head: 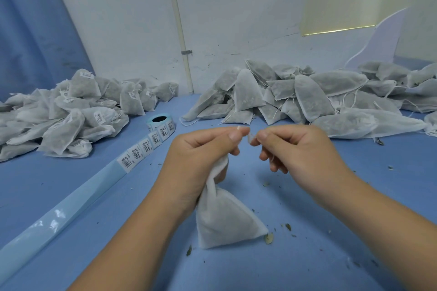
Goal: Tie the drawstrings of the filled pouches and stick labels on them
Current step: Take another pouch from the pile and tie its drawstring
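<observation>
White non-woven pouch [224, 217], filled, one: base on blue table [319, 255] at centre front, neck gathered and gripped in left hand [201, 156], whose thumb and forefinger also pinch the drawstring [250, 137], blurred. Right hand [295, 149]: thumb and forefinger pinch the string just beside the left fingertips, other fingers loosely curled. Label roll [160, 123], one, behind the hands; barcode label strip [142, 149] trailing front-left onto pale blue backing [59, 217]. Labelled pouches [71, 111], heap, far left. Unlabelled pouches [307, 94], heap, strings loose, far right against wall [130, 30]. Dried leaf crumbs [268, 238] beside the held pouch
</observation>
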Motion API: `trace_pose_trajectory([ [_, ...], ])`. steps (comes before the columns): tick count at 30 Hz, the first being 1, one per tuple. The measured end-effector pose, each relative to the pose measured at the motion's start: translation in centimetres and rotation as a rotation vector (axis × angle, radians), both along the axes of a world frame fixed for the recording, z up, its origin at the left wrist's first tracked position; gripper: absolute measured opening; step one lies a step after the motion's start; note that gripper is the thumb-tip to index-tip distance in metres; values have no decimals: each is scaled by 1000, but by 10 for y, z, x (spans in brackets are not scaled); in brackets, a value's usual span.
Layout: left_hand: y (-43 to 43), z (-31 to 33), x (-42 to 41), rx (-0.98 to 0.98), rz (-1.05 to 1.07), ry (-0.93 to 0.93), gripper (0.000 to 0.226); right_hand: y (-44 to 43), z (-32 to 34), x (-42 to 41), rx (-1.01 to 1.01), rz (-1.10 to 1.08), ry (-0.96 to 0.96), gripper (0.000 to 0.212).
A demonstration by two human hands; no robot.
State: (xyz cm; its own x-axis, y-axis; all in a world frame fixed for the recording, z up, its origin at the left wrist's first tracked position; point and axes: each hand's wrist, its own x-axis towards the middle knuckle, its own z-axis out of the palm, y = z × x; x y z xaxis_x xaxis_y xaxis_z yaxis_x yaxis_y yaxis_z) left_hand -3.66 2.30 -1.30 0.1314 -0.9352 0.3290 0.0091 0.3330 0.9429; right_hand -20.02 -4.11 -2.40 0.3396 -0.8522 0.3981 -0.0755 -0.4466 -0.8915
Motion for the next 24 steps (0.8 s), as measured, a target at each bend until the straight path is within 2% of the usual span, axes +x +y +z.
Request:
trace_pose_trajectory([
  [2,0,1,-1,-8,66,43,21,3,0,0,-54,12,40,24],
  [4,0,1,-1,-31,168,-16,23,7,1,0,-130,45,96,23],
  [6,-1,0,-3,-84,236,-145,5,10,3,-2,-188,95,134,21],
  [9,-3,-6,-5,-156,270,-408,18,11,5,-5,-215,146,110,20],
  [13,-2,-6,-7,-205,202,-598,10,8,9,-8,-152,156,29,19],
  [18,2,-2,-7,-147,171,-637,13,4,9,-7,-101,104,10,20],
  [24,3,0,-3,49,45,-509,12,3,7,-4,-78,89,7,22],
])
